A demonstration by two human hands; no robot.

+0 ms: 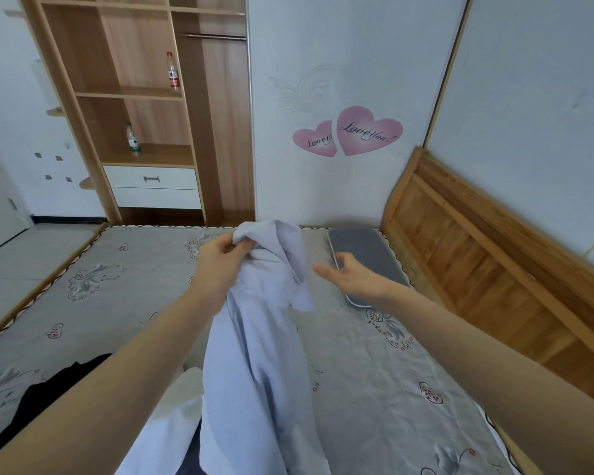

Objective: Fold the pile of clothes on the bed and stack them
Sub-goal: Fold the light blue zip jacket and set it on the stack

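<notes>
A pale blue shirt [261,354] hangs in the air above the bed [117,303], its lower part trailing down to the near edge. My left hand [220,262] pinches the shirt's top edge and holds it up. To the right of the cloth, my right hand [350,272] hovers with fingers spread and holds nothing, a short gap away from the fabric. A white garment [182,399] and a black garment [59,385] lie on the bed at the near left, partly hidden by my left arm.
A grey oval cushion [367,255] lies at the far right of the mattress, beside the wooden headboard [477,255]. An open wooden wardrobe [144,114] with two bottles stands beyond the bed's far edge. The floor [24,248] lies to the left.
</notes>
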